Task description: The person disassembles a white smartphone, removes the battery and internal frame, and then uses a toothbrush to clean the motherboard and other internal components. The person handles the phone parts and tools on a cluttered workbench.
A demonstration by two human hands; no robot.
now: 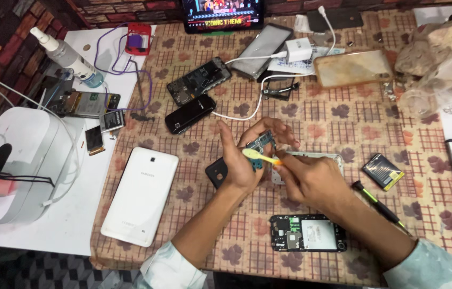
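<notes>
The surface, under a checked cloth with a leaf print, carries a scatter of phone parts, laid flat and apart so that each one shows. The largest piece is a white tablet lying back up at the left, near the cloth's edge. Nearer the person lies an opened phone frame, its insides facing up. A black phone sits farther off with a white cable plugged into it.

Above the middle of the cloth, the left hand holds a small circuit board up off the surface, its fingers pinching the board's edges so the face stays bare. The right hand has its fingers closed around a yellow toothbrush, the bristle end resting against the board. A small battery lies to the right, beside a green-tipped screwdriver.
</notes>
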